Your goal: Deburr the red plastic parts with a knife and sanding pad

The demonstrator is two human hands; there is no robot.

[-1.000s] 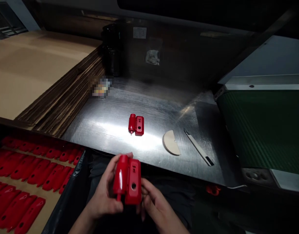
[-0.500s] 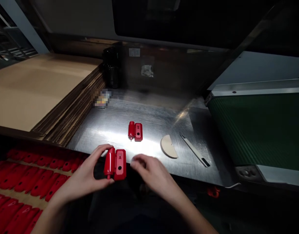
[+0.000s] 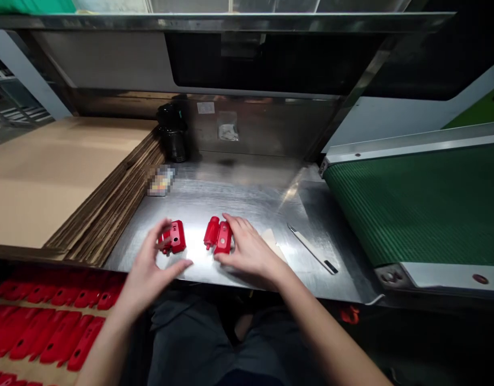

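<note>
My left hand (image 3: pixel 149 265) is at the left of the steel table (image 3: pixel 247 193), its fingertips touching a red plastic hinged part (image 3: pixel 174 237) that rests on the steel. Its thumb stands apart from the part. My right hand (image 3: pixel 249 252) grips a second, matching red hinged part (image 3: pixel 218 237) on the table, with the fingers over its top. A beige half-round disc (image 3: pixel 272 239) lies just beyond my right hand, partly hidden by it. A snap-off utility knife (image 3: pixel 311 249) lies to the right of the disc.
Several red moulded parts (image 3: pixel 57 332) lie in rows on cardboard at the lower left. A stack of corrugated cardboard (image 3: pixel 105 198) borders the table's left side. A green conveyor belt (image 3: pixel 415 203) runs along the right. A black cylinder (image 3: pixel 172 131) and a blurred packet (image 3: pixel 160 181) stand at the back.
The red part from my left hand now sits on the table at the left. My right hand has moved onto the other red part. The view has tilted upward.
</note>
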